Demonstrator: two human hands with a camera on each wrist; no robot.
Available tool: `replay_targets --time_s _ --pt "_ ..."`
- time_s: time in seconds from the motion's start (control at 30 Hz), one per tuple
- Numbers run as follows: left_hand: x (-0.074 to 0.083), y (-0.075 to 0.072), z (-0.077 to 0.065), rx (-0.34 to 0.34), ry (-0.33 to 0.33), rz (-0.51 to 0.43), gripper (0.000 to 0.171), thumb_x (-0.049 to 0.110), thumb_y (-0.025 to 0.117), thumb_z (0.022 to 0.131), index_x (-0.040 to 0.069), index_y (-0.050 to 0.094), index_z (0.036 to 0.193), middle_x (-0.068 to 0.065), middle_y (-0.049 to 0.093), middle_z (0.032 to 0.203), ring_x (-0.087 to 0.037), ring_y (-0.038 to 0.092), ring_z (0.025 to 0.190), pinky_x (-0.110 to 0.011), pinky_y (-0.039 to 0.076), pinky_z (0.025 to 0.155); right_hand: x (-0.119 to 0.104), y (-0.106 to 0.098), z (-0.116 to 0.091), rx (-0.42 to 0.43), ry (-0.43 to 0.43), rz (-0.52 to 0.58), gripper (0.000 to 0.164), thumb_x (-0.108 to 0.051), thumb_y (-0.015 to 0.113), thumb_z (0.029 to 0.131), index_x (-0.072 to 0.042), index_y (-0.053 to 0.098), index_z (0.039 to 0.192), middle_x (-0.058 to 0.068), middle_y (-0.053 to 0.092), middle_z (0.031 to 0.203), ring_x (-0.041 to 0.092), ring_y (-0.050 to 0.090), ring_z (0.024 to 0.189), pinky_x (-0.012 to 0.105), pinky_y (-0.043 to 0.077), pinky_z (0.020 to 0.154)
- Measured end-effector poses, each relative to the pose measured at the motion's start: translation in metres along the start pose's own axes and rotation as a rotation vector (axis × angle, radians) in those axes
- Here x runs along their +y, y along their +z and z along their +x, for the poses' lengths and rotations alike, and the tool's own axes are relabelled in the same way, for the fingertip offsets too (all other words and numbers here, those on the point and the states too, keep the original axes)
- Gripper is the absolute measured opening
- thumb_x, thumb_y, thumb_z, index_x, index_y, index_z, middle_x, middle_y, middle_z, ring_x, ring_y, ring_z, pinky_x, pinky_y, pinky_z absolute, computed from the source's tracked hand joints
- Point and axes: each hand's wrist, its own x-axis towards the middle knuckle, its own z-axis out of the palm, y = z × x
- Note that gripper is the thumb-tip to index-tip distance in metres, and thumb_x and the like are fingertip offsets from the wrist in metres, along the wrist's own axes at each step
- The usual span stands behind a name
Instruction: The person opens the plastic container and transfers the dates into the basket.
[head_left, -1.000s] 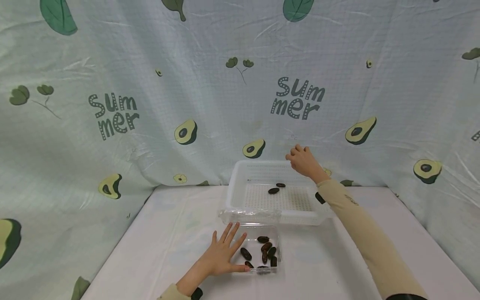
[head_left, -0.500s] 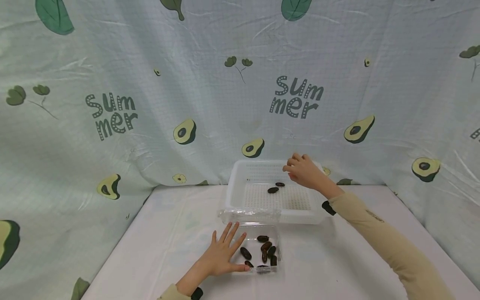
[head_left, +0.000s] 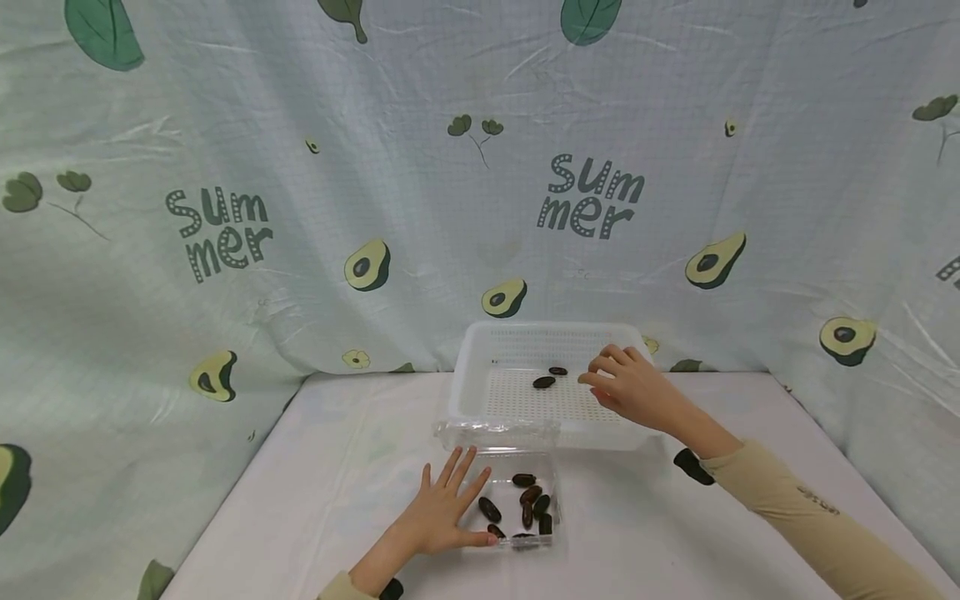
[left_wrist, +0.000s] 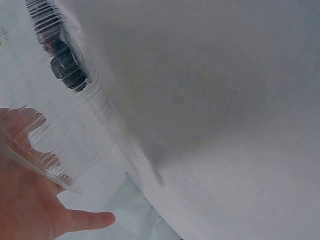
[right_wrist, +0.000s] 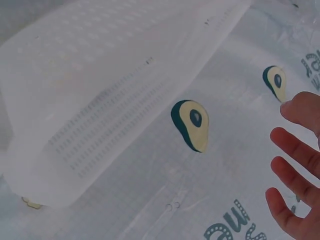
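Observation:
My left hand (head_left: 438,512) rests with fingers spread over the left side of a clear plastic box (head_left: 504,490), thumb along its front edge. Several dark brown dates (head_left: 490,509) lie inside. Through the box's ribbed wall, the left wrist view shows that hand's fingers and some dark dates (left_wrist: 67,65). Behind the box stands a white perforated basket (head_left: 467,367) with two dates (head_left: 544,382) on its floor. Over the basket's right side hovers my right hand (head_left: 633,387), fingers loosely bent and holding nothing. The right wrist view shows its fingertips (right_wrist: 281,135) apart.
The box's clear lid (head_left: 495,433) is folded back against the basket's front. A pale cloth covers the table (head_left: 360,450). Close behind the basket hangs a printed curtain (head_left: 420,208) with avocados and lettering.
My right hand has come from the basket's back rim forward and down, over its right side. The left hand has stayed on the box, and the dates lie as before.

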Motion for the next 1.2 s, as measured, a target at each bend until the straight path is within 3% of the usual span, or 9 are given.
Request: replay_targets --time_s 0.13,0.23,0.27,0.37,0.5,0.67,0.8,0.93,1.2 --pt "0.0 0.001 -0.001 0.011 0.004 -0.001 0.089 0.073 0.039 0.076 0.017 0.023 0.143 -0.015 0.008 0.15 -0.038 0.009 0.137 -0.07 0.022 0.091 -0.013 -0.005 -0.011 0.019 -0.011 0.022 0.037 -0.012 0.079 0.062 -0.017 0.061 0.093 -0.001 0.056 0.085 0.019 0.048 0.084 0.032 0.039 0.067" --pt "0.001 0.002 -0.002 0.014 0.003 0.001 0.089 0.073 0.039 0.075 0.016 0.024 0.142 -0.014 0.007 0.151 -0.038 0.009 0.137 -0.07 0.022 0.091 -0.024 -0.009 -0.017 0.056 -0.024 0.051 0.011 -0.018 0.061 0.083 -0.016 0.062 0.094 -0.001 0.057 0.086 0.019 0.049 0.085 0.033 0.041 0.068" --pt "0.0 0.002 -0.002 0.013 0.001 0.003 0.09 0.074 0.039 0.075 0.017 0.023 0.143 -0.014 0.007 0.151 -0.037 0.009 0.137 -0.07 0.022 0.091 -0.028 -0.01 -0.018 0.074 -0.029 0.065 0.012 -0.02 0.052 0.089 -0.015 0.062 0.094 0.0 0.057 0.087 0.019 0.05 0.085 0.033 0.041 0.069" --pt "0.0 0.004 -0.002 0.006 -0.008 0.016 0.09 0.075 0.037 0.075 0.018 0.022 0.143 -0.013 0.005 0.151 -0.036 0.008 0.137 -0.069 0.021 0.092 -0.04 -0.013 -0.02 0.126 -0.056 0.101 0.038 -0.026 0.027 0.096 -0.015 0.063 0.094 0.001 0.058 0.09 0.019 0.051 0.086 0.032 0.043 0.07" --pt "0.0 0.005 -0.003 0.004 -0.021 0.038 0.091 0.076 0.036 0.074 0.019 0.021 0.143 -0.011 0.005 0.151 -0.034 0.008 0.138 -0.068 0.021 0.093 -0.058 -0.013 -0.02 0.161 -0.11 0.128 0.037 -0.024 0.027 0.097 -0.015 0.063 0.096 0.001 0.058 0.094 0.018 0.052 0.087 0.03 0.043 0.071" --pt "0.001 0.005 -0.003 0.017 -0.035 0.059 0.093 0.077 0.037 0.073 0.018 0.021 0.143 -0.01 0.008 0.151 -0.032 0.01 0.138 -0.068 0.023 0.093 -0.077 -0.003 -0.02 0.103 -0.159 0.134 0.031 -0.024 0.029 0.096 -0.018 0.059 0.102 -0.002 0.058 0.097 0.014 0.052 0.086 0.028 0.044 0.07" --pt "0.0 0.005 -0.001 0.025 -0.043 0.084 0.095 0.078 0.037 0.072 0.017 0.021 0.143 -0.01 0.009 0.151 -0.033 0.011 0.138 -0.067 0.024 0.092 -0.092 0.011 -0.02 0.02 -0.184 0.134 0.017 -0.025 0.054 0.089 -0.021 0.058 0.105 -0.006 0.058 0.097 0.011 0.051 0.086 0.025 0.043 0.071" --pt "-0.002 0.006 0.0 0.032 -0.046 0.091 0.096 0.078 0.037 0.071 0.017 0.019 0.144 -0.01 0.01 0.151 -0.033 0.012 0.138 -0.067 0.026 0.092 -0.108 0.029 -0.015 -0.048 -0.222 0.11 0.033 -0.029 0.072 0.074 -0.024 0.057 0.103 -0.01 0.057 0.095 0.008 0.05 0.086 0.023 0.042 0.072" --pt "-0.002 0.005 0.0 0.036 -0.045 0.034 0.099 0.078 0.038 0.071 0.016 0.014 0.144 -0.008 0.008 0.152 -0.03 0.009 0.139 -0.066 0.026 0.093 -0.132 0.06 -0.003 -0.11 -0.303 0.08 0.029 -0.034 0.067 0.077 -0.027 0.06 0.104 -0.013 0.059 0.099 0.005 0.051 0.088 0.02 0.041 0.072"
